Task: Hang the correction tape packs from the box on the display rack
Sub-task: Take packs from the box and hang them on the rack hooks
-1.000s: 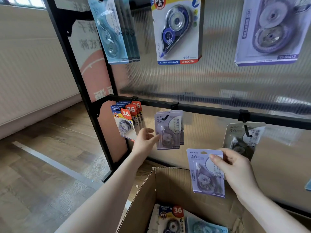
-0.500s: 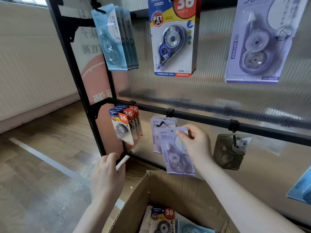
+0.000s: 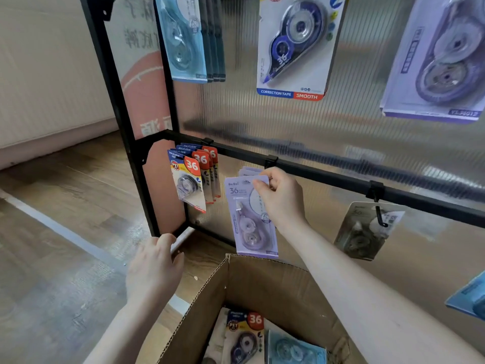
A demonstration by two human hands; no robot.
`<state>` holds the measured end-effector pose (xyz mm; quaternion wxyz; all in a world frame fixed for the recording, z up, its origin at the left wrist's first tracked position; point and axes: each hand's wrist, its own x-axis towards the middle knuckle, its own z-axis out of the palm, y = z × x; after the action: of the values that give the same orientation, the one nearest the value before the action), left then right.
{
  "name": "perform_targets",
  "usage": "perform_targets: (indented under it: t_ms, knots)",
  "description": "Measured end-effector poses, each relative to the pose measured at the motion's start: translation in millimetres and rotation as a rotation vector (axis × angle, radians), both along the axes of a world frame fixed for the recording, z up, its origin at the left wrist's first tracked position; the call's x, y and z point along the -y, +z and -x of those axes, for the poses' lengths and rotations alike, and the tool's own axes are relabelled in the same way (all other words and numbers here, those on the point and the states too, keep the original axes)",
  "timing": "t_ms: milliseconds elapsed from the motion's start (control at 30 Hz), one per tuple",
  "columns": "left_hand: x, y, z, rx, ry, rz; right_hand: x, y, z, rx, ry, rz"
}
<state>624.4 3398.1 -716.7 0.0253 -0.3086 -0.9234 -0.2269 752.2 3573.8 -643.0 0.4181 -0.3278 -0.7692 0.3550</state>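
Lilac pack point(image 3: 250, 219) now nearer hook, R hand point(image 3: 282, 198).

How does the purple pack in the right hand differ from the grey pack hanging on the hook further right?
The purple pack is lilac and pinched at its top by the right hand; the grey pack is dull grey and untouched. The grey pack hangs from a bare hook with nothing else on it; the purple pack is held up in front of other purple packs. Both hang below the lower rail.

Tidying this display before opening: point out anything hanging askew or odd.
The grey correction tape pack on the lower rail's right hook hangs tilted, back side outward, unlike the front-facing purple correction tape pack that the right hand pinches.
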Motion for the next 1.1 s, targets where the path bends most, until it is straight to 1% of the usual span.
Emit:
perform_targets:
  t_ms: [167, 400, 767, 900, 1100]
  knots:
    - [-6.0, -3.0, -2.3, 0.042, -0.043, -0.041, 3.1, -7.5, -6.1, 0.033, -0.019, -0.084]
    - [-11.6, -0.7, -12.7, 0.07, -0.072, -0.086, 3.3, -7.3, -4.7, -0.051, -0.07, -0.133]
    - [-12.4, -1.5, -16.6, 0.065, -0.114, -0.094, -14.5, -9.8, -0.2, 0.132, -0.175, -0.099]
    - [-14.1, -2.7, -18.7, 0.077, -0.127, -0.102, -14.3, -10.7, -3.0, 0.16, -0.219, -0.152]
    - [-14.8, -4.9, -18.4, 0.046, -0.137, -0.09, -13.4, -11.5, -17.5, 0.231, -0.277, -0.221]
